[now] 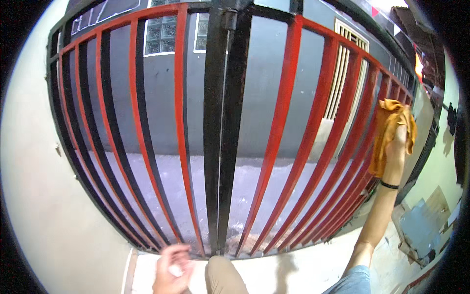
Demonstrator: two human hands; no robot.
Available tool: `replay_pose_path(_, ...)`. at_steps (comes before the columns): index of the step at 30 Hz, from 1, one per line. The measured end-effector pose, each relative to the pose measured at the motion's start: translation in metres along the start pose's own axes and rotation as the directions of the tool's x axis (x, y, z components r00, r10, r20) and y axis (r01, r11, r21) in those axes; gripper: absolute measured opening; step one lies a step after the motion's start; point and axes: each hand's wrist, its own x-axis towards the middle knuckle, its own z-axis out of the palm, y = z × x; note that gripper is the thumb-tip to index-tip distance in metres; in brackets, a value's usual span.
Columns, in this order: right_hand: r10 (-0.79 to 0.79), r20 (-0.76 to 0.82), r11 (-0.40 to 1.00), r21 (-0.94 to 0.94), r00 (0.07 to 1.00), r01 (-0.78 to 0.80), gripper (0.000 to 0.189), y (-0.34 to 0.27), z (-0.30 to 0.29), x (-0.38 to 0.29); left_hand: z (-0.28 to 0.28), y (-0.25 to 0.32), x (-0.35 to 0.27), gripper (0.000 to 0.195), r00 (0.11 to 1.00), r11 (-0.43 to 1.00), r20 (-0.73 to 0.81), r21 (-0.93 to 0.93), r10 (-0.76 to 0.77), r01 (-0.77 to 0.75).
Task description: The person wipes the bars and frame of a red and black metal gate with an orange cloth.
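A metal gate with red and black vertical bars [271,128] spans the view in front of me. Raised at the right, my right hand [400,128] holds an orange-brown cloth [383,143] against or close to the upper red bars; the cloth covers most of the fingers. My left hand [174,270] is low at the bottom, near the feet of the bars, blurred, with its fingers curled. A small whitish patch shows at its palm, and I cannot tell whether it is an object.
A black post [220,128] stands mid-gate. Behind the bars is a grey wall [264,84] with windows. A pale wall [44,183] borders the left. Flat sheets [420,228] lie on the floor at lower right. My knee [224,275] is close to the gate's foot.
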Motion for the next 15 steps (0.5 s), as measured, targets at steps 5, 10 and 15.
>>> replay_pose_path(5, 0.409, 0.333, 0.790, 0.337, 0.850, -0.512, 0.050, -0.018, 0.027, -0.117, 0.108, 0.030, 0.106, 0.058, 0.726, 0.705, 0.167, 0.172, 0.667, -0.688)
replay_pose_path(10, 0.710, 0.238, 0.469, 0.542, 0.663, -0.697, 0.080, -0.042, 0.046, -0.306, 0.181, 0.029, 0.190, 0.071, 0.740, 0.773, -0.231, 0.262, 0.631, -0.578)
replay_pose_path(15, 0.913, 0.265, -0.004, 0.765, 0.310, -0.644, 0.093, -0.046, 0.009, -0.496, 0.200, 0.013, 0.226, 0.059, 0.743, 0.826, -0.364, 0.198, 0.562, -0.528)
